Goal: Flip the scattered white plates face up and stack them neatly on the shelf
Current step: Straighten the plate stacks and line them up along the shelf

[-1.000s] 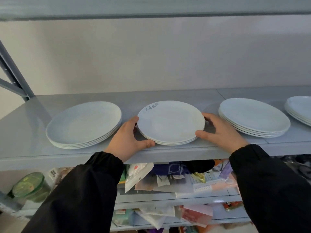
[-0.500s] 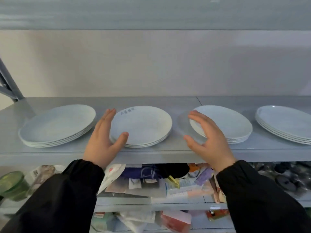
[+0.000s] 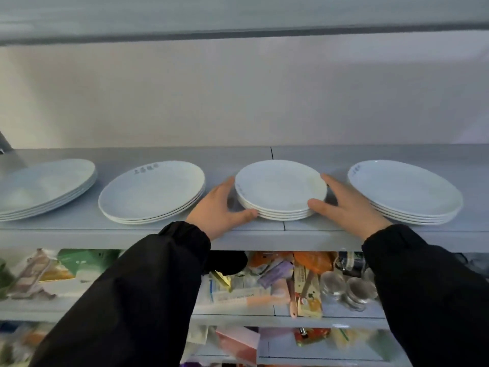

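Black sleeves (image 3: 137, 300) are nearest, both arms reaching up and forward. Under them are the lower shelf tiers (image 3: 304, 317), crammed with mixed packets and boxes. Clear glass jars (image 3: 346, 290) sit beside the right sleeve. The rest is too blurred to name.

The grey metal shelf board (image 3: 79, 231) is at hand height, with a seam in its front edge.

The left hand (image 3: 217, 207) and right hand (image 3: 346, 207) flank the small white round plate stack (image 3: 280, 186), which sits on the board right over that seam. Grip: each hand cups the stack's rim, thumb tip on the front edge and fingers wrapped along the side. The stack is grasped from both sides with its base on the shelf. It is roughly four plates, face up, edges aligned.

Same row, none touching:
- The second white plate stack (image 3: 152, 190) is just left of the left hand, face up, with faint dark writing on the top rim.
- The far-left white plate stack (image 3: 45, 186) is cut off by the frame edge.
- The right-side white plate stack (image 3: 404, 189) is just beyond the right hand's fingers, face up, with a small mark on the rim.

Behind them is a plain pale wall (image 3: 238, 96). The underside of the upper grey shelf (image 3: 238, 17) runs across the top.
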`<action>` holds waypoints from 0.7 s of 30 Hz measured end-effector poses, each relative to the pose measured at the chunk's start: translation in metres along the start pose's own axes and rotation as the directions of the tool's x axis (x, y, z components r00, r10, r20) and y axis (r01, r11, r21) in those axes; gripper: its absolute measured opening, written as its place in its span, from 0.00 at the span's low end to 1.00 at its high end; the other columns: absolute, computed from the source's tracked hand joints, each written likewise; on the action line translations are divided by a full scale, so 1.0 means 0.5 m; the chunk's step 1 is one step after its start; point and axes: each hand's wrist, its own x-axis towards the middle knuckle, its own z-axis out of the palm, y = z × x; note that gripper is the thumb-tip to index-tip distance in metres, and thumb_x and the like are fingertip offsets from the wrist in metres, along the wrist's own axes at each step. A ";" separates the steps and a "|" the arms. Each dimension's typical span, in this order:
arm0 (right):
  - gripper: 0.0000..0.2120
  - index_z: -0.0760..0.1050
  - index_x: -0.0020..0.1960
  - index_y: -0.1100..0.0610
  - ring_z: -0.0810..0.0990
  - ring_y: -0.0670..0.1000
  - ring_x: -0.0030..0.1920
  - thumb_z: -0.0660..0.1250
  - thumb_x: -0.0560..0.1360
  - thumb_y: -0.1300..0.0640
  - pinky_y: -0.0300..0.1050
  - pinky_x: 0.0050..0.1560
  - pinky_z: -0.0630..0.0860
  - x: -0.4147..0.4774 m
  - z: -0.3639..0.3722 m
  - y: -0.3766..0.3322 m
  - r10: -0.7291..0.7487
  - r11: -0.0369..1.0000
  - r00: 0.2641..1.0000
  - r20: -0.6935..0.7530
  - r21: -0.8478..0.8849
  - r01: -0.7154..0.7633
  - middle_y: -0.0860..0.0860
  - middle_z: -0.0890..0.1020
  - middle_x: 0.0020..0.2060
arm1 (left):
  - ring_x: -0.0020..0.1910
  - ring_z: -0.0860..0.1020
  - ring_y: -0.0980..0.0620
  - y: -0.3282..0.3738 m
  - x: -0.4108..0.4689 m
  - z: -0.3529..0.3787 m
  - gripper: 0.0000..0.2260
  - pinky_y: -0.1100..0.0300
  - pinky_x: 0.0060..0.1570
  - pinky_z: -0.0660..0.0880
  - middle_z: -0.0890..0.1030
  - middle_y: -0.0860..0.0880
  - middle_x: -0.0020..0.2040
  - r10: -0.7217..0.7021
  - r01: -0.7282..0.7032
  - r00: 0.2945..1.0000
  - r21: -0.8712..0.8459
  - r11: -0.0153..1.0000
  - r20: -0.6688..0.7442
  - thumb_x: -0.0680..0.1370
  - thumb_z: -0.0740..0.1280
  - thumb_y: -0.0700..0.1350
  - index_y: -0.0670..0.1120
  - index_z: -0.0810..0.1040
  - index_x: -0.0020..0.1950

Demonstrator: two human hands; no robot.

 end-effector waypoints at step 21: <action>0.37 0.60 0.73 0.44 0.74 0.49 0.60 0.62 0.70 0.30 0.51 0.58 0.75 -0.018 0.011 0.009 -0.105 0.994 0.994 -0.041 -0.023 0.104 0.46 0.74 0.64 | 0.68 0.71 0.58 -0.017 -0.014 0.013 0.37 0.63 0.60 0.66 0.73 0.56 0.70 -0.012 0.012 0.998 -0.007 1.000 -0.058 0.69 0.73 0.64 0.57 0.65 0.74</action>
